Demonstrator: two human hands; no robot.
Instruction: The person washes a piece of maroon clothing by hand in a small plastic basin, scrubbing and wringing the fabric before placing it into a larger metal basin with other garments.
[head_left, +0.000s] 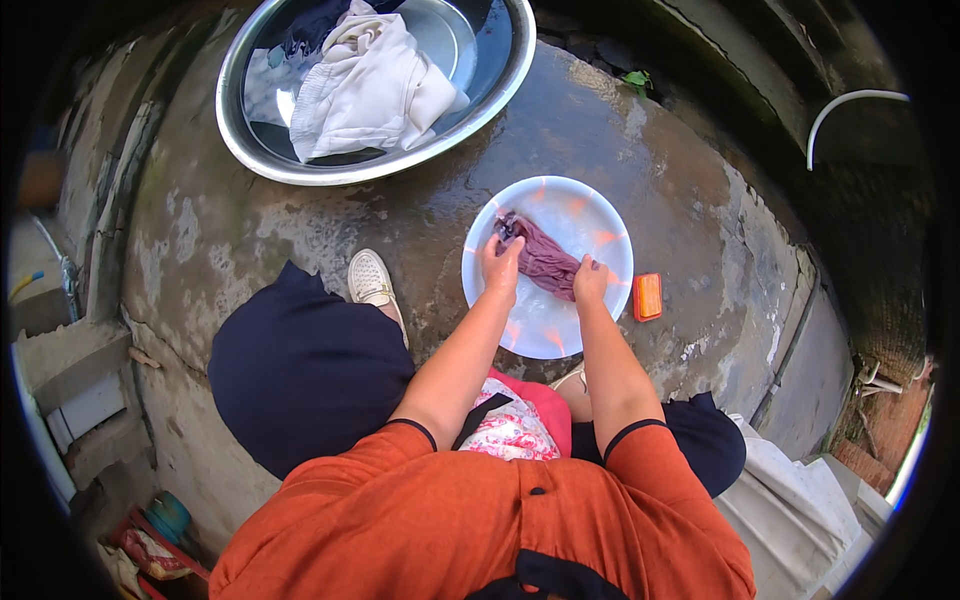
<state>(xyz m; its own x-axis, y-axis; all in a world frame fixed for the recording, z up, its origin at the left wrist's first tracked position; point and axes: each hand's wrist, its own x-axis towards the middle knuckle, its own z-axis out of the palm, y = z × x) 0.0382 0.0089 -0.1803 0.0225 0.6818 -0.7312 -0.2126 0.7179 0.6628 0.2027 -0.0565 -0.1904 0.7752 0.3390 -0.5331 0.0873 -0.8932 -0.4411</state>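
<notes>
A wet mauve cloth (546, 259) is stretched between my two hands over a pale plastic basin (555, 341) with orange marks on its inside. My left hand (502, 266) grips the cloth near its darker, bunched upper-left end. At the lower-right end, my right hand (590, 279) is closed around the fabric. Cloudy water appears to lie in the basin below. Just right of the rim, an orange bar of soap (648, 295) rests in a red dish on the wet ground.
A large metal basin (352, 176) beyond holds water, a white garment (375, 90) and dark cloth. My shoe (369, 277) stands left of the plastic basin. A white pipe (825, 112) curves at upper right. The concrete floor (247, 232) is wet and cracked.
</notes>
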